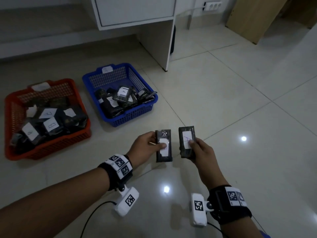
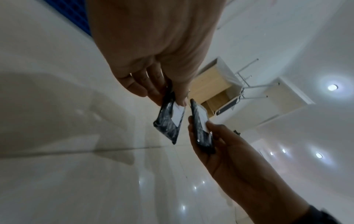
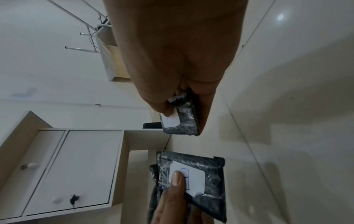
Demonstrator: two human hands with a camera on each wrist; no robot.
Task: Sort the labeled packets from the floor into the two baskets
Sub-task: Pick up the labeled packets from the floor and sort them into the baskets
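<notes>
My left hand [image 1: 158, 145] grips a dark packet [image 1: 164, 157] above the floor, thumb on its white label. In the right wrist view the same packet [image 3: 210, 195] shows a blue letter partly under that thumb. Just to its right, my right hand [image 1: 193, 146] pinches another dark packet [image 1: 186, 133] whose label reads A. Both packets are upright, side by side and apart. The red basket [image 1: 51, 145] at the left holds several packets, some marked B. The blue basket [image 1: 133, 115] beyond my hands holds several packets, one marked A.
A white cabinet [image 1: 137, 14] stands behind the baskets, its side panel reaching the floor near the blue basket. A wooden panel [image 1: 253, 19] leans at the back right. Glossy tiled floor [image 1: 240, 100] spreads to the right. Cables trail from my wrist cameras.
</notes>
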